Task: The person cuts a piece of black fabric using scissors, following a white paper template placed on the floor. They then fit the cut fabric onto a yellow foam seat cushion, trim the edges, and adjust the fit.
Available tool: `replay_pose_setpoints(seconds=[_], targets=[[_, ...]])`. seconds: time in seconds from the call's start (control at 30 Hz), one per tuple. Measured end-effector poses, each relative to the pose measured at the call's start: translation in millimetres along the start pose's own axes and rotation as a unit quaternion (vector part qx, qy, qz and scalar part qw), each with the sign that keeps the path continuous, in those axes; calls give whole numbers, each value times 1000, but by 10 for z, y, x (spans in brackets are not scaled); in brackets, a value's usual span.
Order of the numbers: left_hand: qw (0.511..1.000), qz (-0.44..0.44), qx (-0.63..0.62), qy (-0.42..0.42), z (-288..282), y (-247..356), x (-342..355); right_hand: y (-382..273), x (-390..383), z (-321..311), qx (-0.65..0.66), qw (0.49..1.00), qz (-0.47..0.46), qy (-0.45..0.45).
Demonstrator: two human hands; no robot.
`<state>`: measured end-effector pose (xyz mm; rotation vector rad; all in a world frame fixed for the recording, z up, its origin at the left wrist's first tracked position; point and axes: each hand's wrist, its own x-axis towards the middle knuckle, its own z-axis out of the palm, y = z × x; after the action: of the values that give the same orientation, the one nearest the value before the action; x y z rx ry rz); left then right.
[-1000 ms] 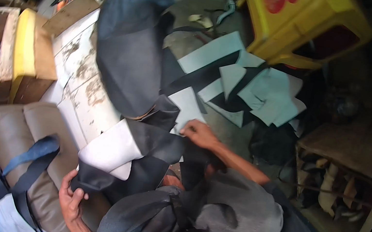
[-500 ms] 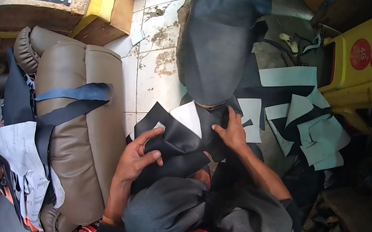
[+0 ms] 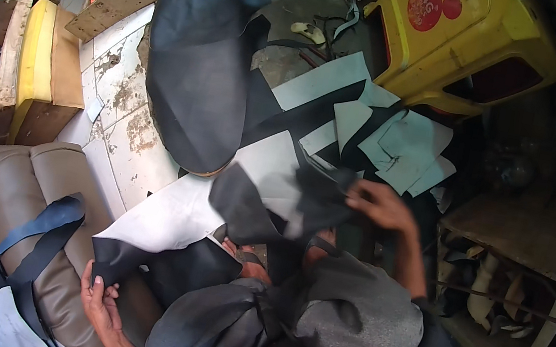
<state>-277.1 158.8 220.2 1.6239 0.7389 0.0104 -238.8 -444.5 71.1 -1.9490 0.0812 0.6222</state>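
A black leather-like sheet with a white backing [image 3: 169, 208] stretches across in front of my knees, partly folded over so both faces show. My left hand [image 3: 100, 302] pinches its dark left corner between thumb and fingers, above the brown cushion. My right hand [image 3: 386, 206] grips the dark right end, which is blurred by motion. Just beyond the sheet stands a seat-shaped form [image 3: 194, 101] covered in black material. My bare feet show partly beneath the sheet.
A brown padded cushion [image 3: 31, 198] with dark strips [image 3: 46, 238] lies at left. White-backed offcuts [image 3: 408, 144] cover the floor at right, near a yellow plastic stool [image 3: 476, 45]. A wooden tool box [image 3: 111, 6] stands at the far left, a low wooden rack [image 3: 517, 236] at right.
My hands have moved well apart, spreading the sheet and exposing much more of its white backing. The view has turned to the right, shifting the surroundings leftward.
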Motion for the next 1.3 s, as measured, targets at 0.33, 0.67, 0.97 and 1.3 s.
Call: replay_pose_setpoints(seconds=[0.33,0.67,0.97,1.3], targets=[[710,-70,665,-221,58,-384,72,67,-49,-503,-122,924,163,322],[921,-38,194,-336,1378,-399,-48,-677,781,979,38,994,-104,-18],[870,-255,90,-412,1782,-1099,-21,-751,284,1070,-87,950,-206,-219],[909,-133,167,-356,1984,-1057,68,-62,423,-349,-491,811,90,305]])
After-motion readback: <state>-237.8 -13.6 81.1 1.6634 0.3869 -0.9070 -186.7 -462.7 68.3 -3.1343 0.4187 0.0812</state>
